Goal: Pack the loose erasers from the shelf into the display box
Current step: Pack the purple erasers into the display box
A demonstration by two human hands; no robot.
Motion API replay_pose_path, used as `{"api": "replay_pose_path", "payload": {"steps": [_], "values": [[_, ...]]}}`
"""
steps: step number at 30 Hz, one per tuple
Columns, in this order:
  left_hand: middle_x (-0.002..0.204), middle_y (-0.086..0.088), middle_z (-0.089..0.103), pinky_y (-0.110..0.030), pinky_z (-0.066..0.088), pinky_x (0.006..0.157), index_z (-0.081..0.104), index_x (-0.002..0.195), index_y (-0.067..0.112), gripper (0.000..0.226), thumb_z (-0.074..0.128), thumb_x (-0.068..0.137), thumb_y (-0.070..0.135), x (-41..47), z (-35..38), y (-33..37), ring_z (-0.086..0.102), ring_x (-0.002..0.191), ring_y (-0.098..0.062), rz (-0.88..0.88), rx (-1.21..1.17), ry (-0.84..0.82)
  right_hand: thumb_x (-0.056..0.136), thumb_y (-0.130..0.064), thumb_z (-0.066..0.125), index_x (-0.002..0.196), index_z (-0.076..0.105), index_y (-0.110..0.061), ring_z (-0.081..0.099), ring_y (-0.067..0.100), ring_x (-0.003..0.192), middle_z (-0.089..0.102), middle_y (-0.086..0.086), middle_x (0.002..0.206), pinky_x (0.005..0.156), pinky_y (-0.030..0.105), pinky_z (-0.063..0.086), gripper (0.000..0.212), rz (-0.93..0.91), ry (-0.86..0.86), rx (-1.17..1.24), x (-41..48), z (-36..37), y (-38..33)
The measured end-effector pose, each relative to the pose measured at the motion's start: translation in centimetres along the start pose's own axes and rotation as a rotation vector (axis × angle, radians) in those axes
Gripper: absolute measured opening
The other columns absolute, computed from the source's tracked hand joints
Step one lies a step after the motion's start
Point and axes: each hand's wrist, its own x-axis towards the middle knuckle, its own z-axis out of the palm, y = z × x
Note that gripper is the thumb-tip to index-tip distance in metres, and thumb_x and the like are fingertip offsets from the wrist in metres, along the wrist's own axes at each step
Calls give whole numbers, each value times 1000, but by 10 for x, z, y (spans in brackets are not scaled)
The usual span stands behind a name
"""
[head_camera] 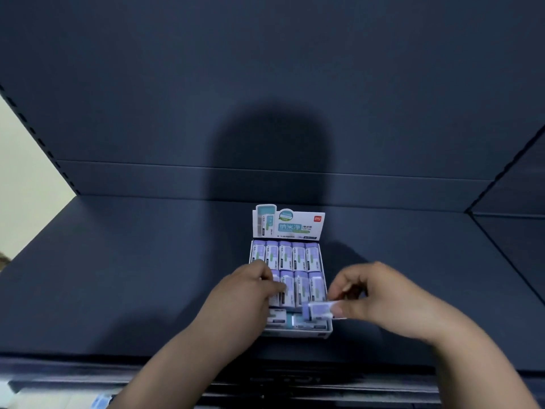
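A white display box (296,334) with an upright printed header card (287,222) stands on the dark shelf (132,276). Rows of purple-and-white erasers (285,255) lie packed side by side inside it. My right hand (380,293) pinches one loose eraser (320,309) between thumb and fingers, held sideways just above the box's front right part. My left hand (249,290) rests on the left side of the middle row, fingertips pressed on the erasers there and covering the leftmost ones.
The shelf's dark back panel (265,84) rises behind the box. A neighbouring shelf section (513,231) angles in at the right. The shelf's front lip (280,379) runs below my forearms, with blurred pale items (97,401) at the bottom left.
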Motion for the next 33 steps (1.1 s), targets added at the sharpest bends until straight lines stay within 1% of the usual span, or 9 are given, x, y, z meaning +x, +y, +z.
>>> {"api": "replay_pose_path", "payload": {"steps": [5, 10, 14, 16, 20, 22, 26, 29, 33], "values": [[97, 14, 38, -22, 42, 78, 57, 127, 29, 41, 44, 93, 11, 0, -1, 1, 42, 90, -5, -25, -9, -27, 70, -30, 79, 68, 66, -29, 53, -4, 59, 61, -13, 63, 56, 8, 39, 13, -25, 76, -194, 3, 20, -6], [100, 13, 35, -20, 37, 75, 53, 129, 37, 46, 42, 93, 11, 0, 2, 5, 37, 90, -5, -12, 11, -29, 73, -32, 77, 71, 70, -33, 53, 1, 81, 54, -10, 88, 77, 17, 43, 8, -87, 98, -232, 9, 31, 1], [100, 13, 33, -20, 35, 78, 47, 133, 40, 53, 39, 91, 8, 2, 8, 7, 38, 97, -9, 19, 29, -45, 81, -29, 69, 84, 69, -30, 54, 1, 78, 55, -11, 84, 74, 15, 43, 3, -97, 241, -196, 18, 33, 8], [99, 11, 35, -24, 39, 83, 47, 133, 39, 56, 40, 89, 6, 2, 11, 6, 41, 100, -12, 27, 17, -50, 85, -26, 65, 96, 67, -29, 53, 0, 76, 52, -14, 83, 70, 9, 39, 12, -102, 264, -193, 22, 38, 10], [94, 9, 35, -27, 40, 82, 49, 132, 38, 54, 41, 89, 6, 0, 13, 4, 40, 95, -13, 45, -8, -24, 92, -20, 54, 118, 60, -36, 50, 2, 76, 45, -16, 84, 72, 15, 41, 31, -125, 249, -157, 23, 46, 15], [91, 8, 36, -28, 40, 78, 51, 130, 38, 56, 41, 87, 4, -1, 13, 4, 40, 91, -14, 63, -11, -12, 94, -15, 49, 125, 55, -40, 49, 2, 76, 42, -17, 86, 71, 11, 38, 40, -156, 208, -159, 23, 47, 18], [87, 7, 40, -28, 37, 72, 54, 124, 45, 66, 30, 75, 8, -1, 11, 5, 40, 85, -13, 87, 8, -26, 93, -10, 48, 123, 59, -37, 50, 6, 84, 39, -19, 88, 78, 20, 44, 41, -209, 178, -214, 22, 47, 20], [89, 9, 39, -25, 35, 75, 49, 126, 50, 68, 28, 76, 9, -1, 12, 6, 38, 85, -11, 105, 20, -44, 91, -11, 51, 114, 66, -32, 49, -3, 74, 45, -19, 87, 70, 18, 40, 34, -236, 267, -188, 23, 46, 22], [84, 12, 39, -17, 38, 69, 65, 114, 25, 38, 47, 90, 2, -1, 9, 2, 45, 80, -11, -76, -170, 28, 89, -23, 60, 109, 68, -32, 51, -3, 72, 49, -19, 88, 69, 14, 39, 24, -237, 294, -160, 22, 46, 22]]}}
